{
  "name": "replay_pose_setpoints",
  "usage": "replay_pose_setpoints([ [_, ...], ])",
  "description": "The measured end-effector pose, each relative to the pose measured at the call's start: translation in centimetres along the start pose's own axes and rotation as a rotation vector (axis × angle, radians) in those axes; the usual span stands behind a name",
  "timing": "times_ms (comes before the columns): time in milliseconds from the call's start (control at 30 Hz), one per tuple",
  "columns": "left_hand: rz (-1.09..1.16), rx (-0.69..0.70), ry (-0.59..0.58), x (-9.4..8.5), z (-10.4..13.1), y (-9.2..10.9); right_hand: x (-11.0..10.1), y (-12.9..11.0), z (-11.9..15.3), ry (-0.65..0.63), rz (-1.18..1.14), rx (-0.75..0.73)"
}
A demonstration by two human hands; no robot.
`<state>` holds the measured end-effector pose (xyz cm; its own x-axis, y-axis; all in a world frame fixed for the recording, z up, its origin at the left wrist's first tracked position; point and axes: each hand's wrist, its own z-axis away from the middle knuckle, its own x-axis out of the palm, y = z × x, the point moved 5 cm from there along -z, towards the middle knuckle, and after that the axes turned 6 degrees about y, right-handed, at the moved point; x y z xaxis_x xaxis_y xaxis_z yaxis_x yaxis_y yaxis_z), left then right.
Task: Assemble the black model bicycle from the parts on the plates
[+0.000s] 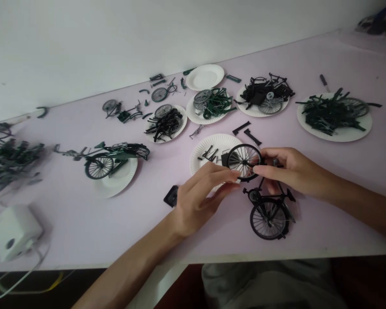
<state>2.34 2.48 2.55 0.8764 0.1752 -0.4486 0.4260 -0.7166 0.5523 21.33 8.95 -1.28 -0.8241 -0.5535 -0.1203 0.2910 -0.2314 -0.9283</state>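
Workpiece: a miniature black bicycle with thin-spoked wheels, positioned between and below the fingers of both hands, above the pale pink tabletop. Its round black front wheel with pale spokes sits between the two sets of fingertips; its matching black rear wheel lies below the right fingers, toward the near table edge.

Right hand: thumb and forefinger pinch the bicycle's front end beside the wheel, the thumb overlapping the rim; the remaining fingers curl underneath. Left hand: forefinger and thumb are slightly parted at the rim's lower edge. From where I stand, I cannot tell whether they grip it or merely touch it.

Recommended handling, in my judgement: let the right pinch bear the load, and use the left fingertips only to guide the rim. Apply light, even pressure; the spokes look slender and may bend. Support the frame so that the rear wheel does not twist the front end.

Avoid brushing the white fluted paper plate just beyond the left fingers, since its small black rod-like parts could scatter. Two flat black bars lie just beyond the right fingertips.
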Motion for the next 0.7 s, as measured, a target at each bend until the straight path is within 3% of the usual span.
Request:
replay_pose_setpoints([
  [700,-0.238,0.125,-0.132,0.96,0.21,0.92,0.31,-0.11,-0.07,0.014,-0.013,-0.026],
])
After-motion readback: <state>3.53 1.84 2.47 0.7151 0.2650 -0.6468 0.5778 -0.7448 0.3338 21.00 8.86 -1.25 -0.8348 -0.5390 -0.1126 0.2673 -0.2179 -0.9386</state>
